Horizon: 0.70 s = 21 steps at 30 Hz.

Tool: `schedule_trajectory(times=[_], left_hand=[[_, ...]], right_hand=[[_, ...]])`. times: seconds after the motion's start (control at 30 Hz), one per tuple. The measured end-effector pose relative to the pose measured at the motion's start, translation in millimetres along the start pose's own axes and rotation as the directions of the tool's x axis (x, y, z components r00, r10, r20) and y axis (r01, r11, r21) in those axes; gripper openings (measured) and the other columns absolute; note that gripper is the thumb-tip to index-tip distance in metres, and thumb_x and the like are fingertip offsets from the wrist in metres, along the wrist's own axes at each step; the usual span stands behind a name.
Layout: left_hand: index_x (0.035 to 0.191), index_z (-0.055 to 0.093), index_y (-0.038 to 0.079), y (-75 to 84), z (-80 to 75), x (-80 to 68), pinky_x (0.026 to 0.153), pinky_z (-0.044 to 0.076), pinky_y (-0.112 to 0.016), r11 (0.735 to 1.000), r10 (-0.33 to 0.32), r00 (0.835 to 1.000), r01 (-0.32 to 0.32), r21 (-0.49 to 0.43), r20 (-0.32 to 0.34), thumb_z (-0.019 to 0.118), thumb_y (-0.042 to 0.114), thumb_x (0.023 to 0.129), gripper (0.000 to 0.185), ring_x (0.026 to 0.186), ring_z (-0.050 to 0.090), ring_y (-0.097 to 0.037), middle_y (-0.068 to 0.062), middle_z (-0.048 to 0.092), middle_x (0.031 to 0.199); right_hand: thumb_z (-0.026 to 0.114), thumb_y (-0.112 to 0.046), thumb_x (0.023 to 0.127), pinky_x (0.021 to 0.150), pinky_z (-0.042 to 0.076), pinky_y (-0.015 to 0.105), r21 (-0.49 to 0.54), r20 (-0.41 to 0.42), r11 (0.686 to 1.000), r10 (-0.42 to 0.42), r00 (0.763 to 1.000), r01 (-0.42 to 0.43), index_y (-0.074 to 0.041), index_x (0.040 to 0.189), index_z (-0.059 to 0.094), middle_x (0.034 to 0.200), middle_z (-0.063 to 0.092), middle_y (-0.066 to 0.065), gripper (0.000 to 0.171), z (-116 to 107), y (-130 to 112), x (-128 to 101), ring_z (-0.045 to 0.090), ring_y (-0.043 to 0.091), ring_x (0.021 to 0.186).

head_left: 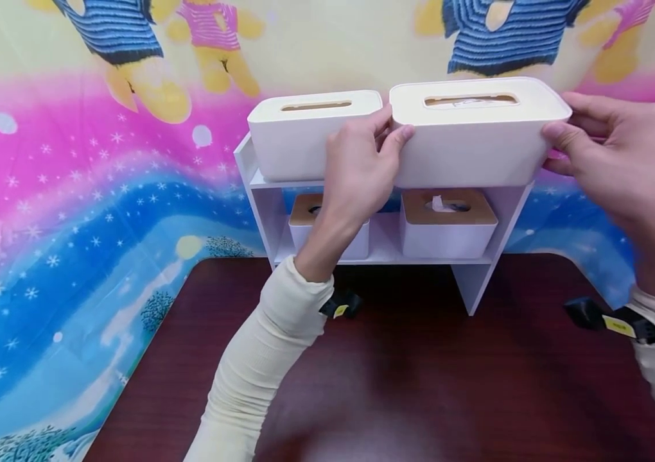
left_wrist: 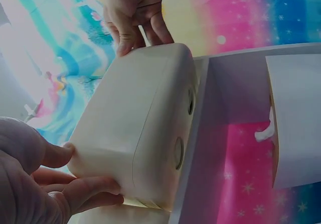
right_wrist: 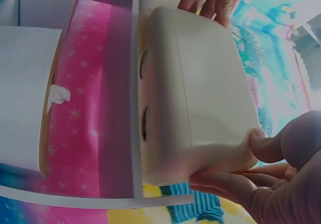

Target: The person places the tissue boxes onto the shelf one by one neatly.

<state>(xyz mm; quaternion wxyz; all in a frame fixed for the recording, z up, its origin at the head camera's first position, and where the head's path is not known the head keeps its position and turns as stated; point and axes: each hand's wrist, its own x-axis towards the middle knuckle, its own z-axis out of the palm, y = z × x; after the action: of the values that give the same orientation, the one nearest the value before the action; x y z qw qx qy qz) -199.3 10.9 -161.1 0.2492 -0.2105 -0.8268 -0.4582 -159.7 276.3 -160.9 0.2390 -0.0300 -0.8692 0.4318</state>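
Hands: we see both on the long white plastic tissue box with a pale slotted lid (head_left: 478,131), one at each end.
Left hand (head_left: 362,160): thumb and fingers pinch the box's left end; sleeve cream-coloured.
Right hand (head_left: 622,151): thumb and curled fingers clamp the right end.
Box position: on the top board of the white two-tier desk shelf (head_left: 501,212), right half, its front edge overhanging.
Box contents: we note white tissue just visible inside the slot.
Neighbour: second long white tissue box (head_left: 310,131), top board, left half, just beside the held one; contents not visible.
Lower tier: two square white tissue boxes with wooden lids; right one (head_left: 447,221) shows tissue poking out, left one (head_left: 310,224) partly hidden by the forearm.
Support: dark red-brown tabletop (head_left: 420,385).
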Motion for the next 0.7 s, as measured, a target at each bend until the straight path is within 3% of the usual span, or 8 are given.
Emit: schedule_trajectory(times=[0.17, 0.37, 0.6, 0.7], left_hand=[[0.095, 0.073, 0.011, -3.9, 5.2, 6.6, 0.062, 0.037, -0.022, 0.999, 0.001, 1.000, -0.001, 0.042, -0.008, 0.071, 0.025, 0.106, 0.018, 0.068, 0.052, -0.012, 0.001, 0.049, 0.069], [0.098, 0.074, 0.010, -7.0, 7.1, 11.4, 0.063, 0.038, -0.022, 0.998, -0.043, 0.999, 0.043, 0.050, 0.000, 0.067, 0.023, 0.108, 0.018, 0.070, 0.053, -0.013, 0.001, 0.049, 0.071], [0.091, 0.068, 0.012, -6.6, 9.6, 19.9, 0.063, 0.037, -0.022, 0.993, -0.071, 0.997, 0.069, 0.094, 0.020, 0.063, 0.027, 0.110, 0.025, 0.073, 0.054, -0.014, 0.000, 0.047, 0.071], [0.086, 0.063, 0.012, -6.9, 11.7, 22.8, 0.062, 0.036, -0.023, 0.992, -0.075, 0.997, 0.072, 0.108, 0.022, 0.063, 0.028, 0.110, 0.029, 0.073, 0.054, -0.015, 0.000, 0.046, 0.070]], right_hand=[[0.056, -0.031, 0.109, 0.069, 0.051, 0.004, 0.027, -0.019, 1.000, 0.005, 1.000, -0.004, -0.027, 0.163, 0.044, 0.165, 0.050, 0.008, 0.056, 7.8, -0.1, 11.0, 0.056, 0.036, 0.143], [0.057, -0.029, 0.109, 0.076, 0.052, 0.009, 0.037, -0.025, 0.999, -0.024, 0.999, 0.025, -0.025, 0.162, 0.047, 0.163, 0.051, 0.010, 0.054, 19.4, -1.3, 16.6, 0.056, 0.037, 0.143], [0.050, -0.033, 0.112, 0.103, 0.051, 0.039, -0.043, -0.039, 0.999, -0.003, 0.999, 0.002, -0.026, 0.164, 0.044, 0.164, 0.050, 0.009, 0.053, 24.0, -6.9, 17.1, 0.055, 0.038, 0.145], [0.048, -0.032, 0.112, 0.108, 0.049, 0.046, -0.055, -0.041, 0.998, 0.019, 0.999, -0.022, -0.026, 0.165, 0.041, 0.166, 0.048, 0.007, 0.054, 24.6, -8.2, 17.0, 0.053, 0.038, 0.147]])
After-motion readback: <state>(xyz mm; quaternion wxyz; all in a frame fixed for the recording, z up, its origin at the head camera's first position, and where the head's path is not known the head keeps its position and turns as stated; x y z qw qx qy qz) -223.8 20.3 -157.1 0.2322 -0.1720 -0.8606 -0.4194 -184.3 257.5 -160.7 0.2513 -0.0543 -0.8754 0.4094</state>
